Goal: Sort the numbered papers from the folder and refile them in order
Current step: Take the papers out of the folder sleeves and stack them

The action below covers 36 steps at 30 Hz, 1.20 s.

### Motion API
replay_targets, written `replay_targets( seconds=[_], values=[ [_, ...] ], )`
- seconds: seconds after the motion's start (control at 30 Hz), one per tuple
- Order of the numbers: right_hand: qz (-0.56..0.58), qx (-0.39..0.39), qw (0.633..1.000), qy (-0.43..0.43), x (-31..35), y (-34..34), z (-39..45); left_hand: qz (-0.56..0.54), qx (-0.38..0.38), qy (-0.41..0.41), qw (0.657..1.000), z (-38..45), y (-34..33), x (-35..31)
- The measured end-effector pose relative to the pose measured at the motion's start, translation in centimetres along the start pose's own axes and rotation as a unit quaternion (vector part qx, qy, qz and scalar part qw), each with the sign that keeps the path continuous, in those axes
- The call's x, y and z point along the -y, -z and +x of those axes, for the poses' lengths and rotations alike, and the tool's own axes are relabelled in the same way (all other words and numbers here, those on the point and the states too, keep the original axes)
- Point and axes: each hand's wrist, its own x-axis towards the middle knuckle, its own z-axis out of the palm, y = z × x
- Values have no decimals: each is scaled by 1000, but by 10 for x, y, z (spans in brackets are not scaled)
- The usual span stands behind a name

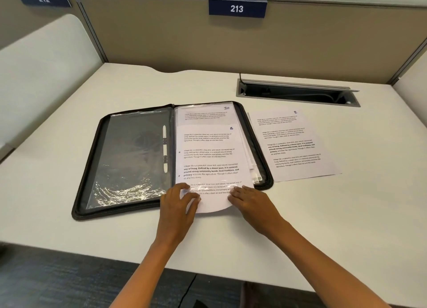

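A dark zip folder [92,169] lies open on the white desk. Its left half is an empty clear sleeve with a white pen [164,148] in loops near the spine. In its right half, a paper marked 8 [208,155] overlaps a paper marked 10 [205,113], and its bottom edge curls up past the folder's front rim. My left hand [178,206] and my right hand [249,199] both grip that lower edge, one at each side. A paper marked 2 [291,143] lies flat on the desk just right of the folder.
An open grey cable tray [298,92] is sunk into the desk behind the paper marked 2. Beige partition walls with signs 212 and 213 close off the back. The desk's front edge [92,250] runs near my forearms, with dark carpet below.
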Motion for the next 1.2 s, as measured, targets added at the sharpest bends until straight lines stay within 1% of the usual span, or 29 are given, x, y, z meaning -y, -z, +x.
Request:
replay_targets(
  seconds=[0.07, 0.17, 0.3, 0.33, 0.37, 0.4, 0.43, 0.5, 0.57, 0.6, 0.63, 0.77, 0.87, 1.07, 1.13, 1.2],
  values=[
    [21, -5, 1000, 6, 4, 1, -16, -13, -1, 31, 999, -4, 1, -3],
    [32, -6, 999, 3, 10, 5, -37, -54, -1, 102, 993, -7, 2, -10],
    [60, 13, 998, -1, 20, 18, -55, -96, 19, 183, 978, -11, 2, -19],
    [97, 15, 994, -39, 23, 22, -56, -107, 20, 203, 973, -12, 2, -21],
    [148, 6, 983, -105, 24, 27, -55, -119, 16, 222, 968, -12, 3, -22],
    [197, -20, 961, -195, 24, 30, -52, -134, 8, 242, 961, -12, 4, -23],
    [231, -56, 930, -280, 21, 31, -48, -150, 1, 262, 953, -12, 5, -24],
    [240, -109, 873, -411, 14, 29, -36, -176, -4, 293, 940, -10, 8, -26],
    [265, -109, 816, -501, 11, 25, -26, -199, 2, 302, 932, -10, 10, -25],
    [276, -102, 797, -528, 10, 23, -24, -210, 6, 305, 929, -11, 11, -23],
    [279, -99, 785, -544, 10, 21, -22, -222, 12, 308, 925, -12, 12, -22],
    [302, -105, 748, -581, 15, 21, -25, -245, 53, 311, 917, -23, 21, -26],
    [310, -126, 730, -595, 19, 26, -34, -253, 61, 313, 913, -30, 24, -28],
    [312, -134, 731, -592, 32, 42, -58, -251, 73, 343, 902, -47, 26, -39],
    [309, -138, 739, -583, 38, 48, -67, -251, 76, 353, 898, -58, 24, -41],
    [309, -142, 741, -579, 44, 57, -78, -254, 78, 347, 899, -71, 24, -45]
  ],
)
